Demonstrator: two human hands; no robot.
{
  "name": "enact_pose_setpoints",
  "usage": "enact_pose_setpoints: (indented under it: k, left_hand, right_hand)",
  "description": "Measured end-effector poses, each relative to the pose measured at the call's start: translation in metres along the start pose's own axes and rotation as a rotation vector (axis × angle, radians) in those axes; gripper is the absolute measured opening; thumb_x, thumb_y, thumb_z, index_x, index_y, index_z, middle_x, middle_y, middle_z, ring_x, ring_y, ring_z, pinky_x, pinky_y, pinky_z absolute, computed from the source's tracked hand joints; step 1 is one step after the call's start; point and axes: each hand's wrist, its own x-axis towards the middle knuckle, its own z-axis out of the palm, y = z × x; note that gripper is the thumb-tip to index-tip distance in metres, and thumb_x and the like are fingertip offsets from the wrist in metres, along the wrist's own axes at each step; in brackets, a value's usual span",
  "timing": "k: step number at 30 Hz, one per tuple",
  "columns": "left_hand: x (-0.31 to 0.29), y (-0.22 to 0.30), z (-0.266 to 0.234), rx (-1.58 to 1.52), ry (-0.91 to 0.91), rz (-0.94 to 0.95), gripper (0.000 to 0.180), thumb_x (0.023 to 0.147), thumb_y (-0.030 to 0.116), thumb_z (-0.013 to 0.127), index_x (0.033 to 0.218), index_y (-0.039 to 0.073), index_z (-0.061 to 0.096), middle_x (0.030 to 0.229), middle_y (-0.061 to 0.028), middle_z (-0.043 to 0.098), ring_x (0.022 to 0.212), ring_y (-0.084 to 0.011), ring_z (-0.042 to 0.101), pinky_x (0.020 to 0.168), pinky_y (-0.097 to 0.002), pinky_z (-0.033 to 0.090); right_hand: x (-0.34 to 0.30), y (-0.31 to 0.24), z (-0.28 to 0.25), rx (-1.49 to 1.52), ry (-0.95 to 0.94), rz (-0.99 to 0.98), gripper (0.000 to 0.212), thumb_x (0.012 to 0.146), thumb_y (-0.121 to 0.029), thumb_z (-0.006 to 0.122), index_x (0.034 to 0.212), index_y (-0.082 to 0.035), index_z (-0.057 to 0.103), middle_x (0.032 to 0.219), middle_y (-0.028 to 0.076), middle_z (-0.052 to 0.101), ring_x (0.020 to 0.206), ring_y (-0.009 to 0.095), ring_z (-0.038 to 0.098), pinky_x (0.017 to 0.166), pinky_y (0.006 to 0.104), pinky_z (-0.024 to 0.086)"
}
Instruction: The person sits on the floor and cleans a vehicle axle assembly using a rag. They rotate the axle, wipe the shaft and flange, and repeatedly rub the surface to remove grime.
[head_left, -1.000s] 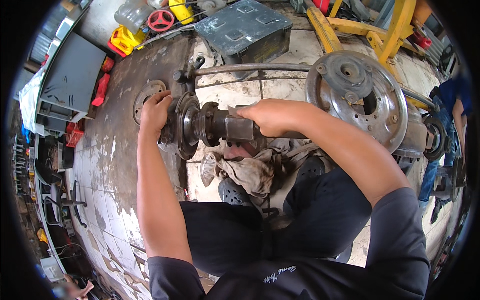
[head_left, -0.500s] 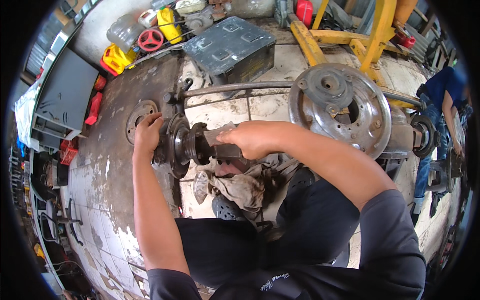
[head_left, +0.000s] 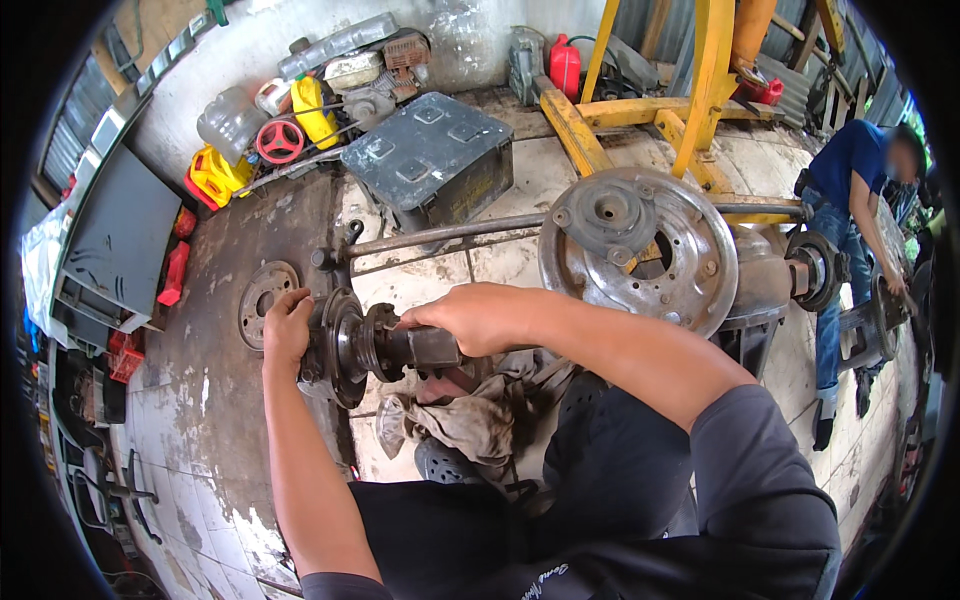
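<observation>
From afar I see the axle (head_left: 435,348) raised over the floor (head_left: 410,280).
My left hand (head_left: 288,325) curls at the hub's left edge; my right hand (head_left: 455,318) bends over the axle's upper edge. I cannot tell what either pinches.

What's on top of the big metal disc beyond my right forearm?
A smaller, dark round plate sits on the metal disc, toward its far left. The surface beneath is covered from view.

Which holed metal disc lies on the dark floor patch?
The smaller disc, beside the left hand; the larger disc is well right, off the dark patch.
</observation>
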Motion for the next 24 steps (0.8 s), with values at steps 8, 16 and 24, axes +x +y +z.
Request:
enact_pose_setpoints:
  k: [8, 16, 24]
  left_hand:
    - [-0.002, 0.0, 0.001, -0.002, -0.001, 0.032, 0.039, 0.09, 0.021, 0.063, 0.122, -0.001, 0.067, 0.113, -0.0146, 0.071, 0.107, -0.0237, 0.064, 0.095, -0.0328, 0.046]
    - [-0.006, 0.007, 0.001, -0.021, 0.0, 0.051, 0.039, 0.09, 0.021, 0.063, 0.121, -0.002, 0.067, 0.111, -0.0157, 0.071, 0.106, -0.0241, 0.064, 0.094, -0.0327, 0.046]
    - [-0.001, -0.008, -0.002, -0.03, 0.012, 0.049, 0.039, 0.088, 0.022, 0.064, 0.119, -0.003, 0.068, 0.111, -0.0157, 0.072, 0.104, -0.0237, 0.066, 0.093, -0.0327, 0.047]
  right_hand:
    - [0.007, 0.008, 0.015, -0.075, 0.005, -0.066, 0.067, 0.076, 0.002, 0.056, 0.143, -0.008, 0.049, 0.114, 0.02, 0.068, 0.103, 0.038, 0.065, 0.085, 0.047, 0.051]
    - [0.001, 0.006, 0.007, -0.074, -0.042, 0.081, 0.061, 0.076, 0.003, 0.055, 0.136, -0.007, 0.054, 0.108, 0.023, 0.068, 0.1, 0.04, 0.066, 0.083, 0.0465, 0.051]
    - [0.006, 0.0, 0.004, -0.09, -0.123, 0.168, 0.061, 0.077, 0.003, 0.053, 0.138, -0.004, 0.051, 0.12, 0.025, 0.064, 0.111, 0.038, 0.063, 0.092, 0.044, 0.05]
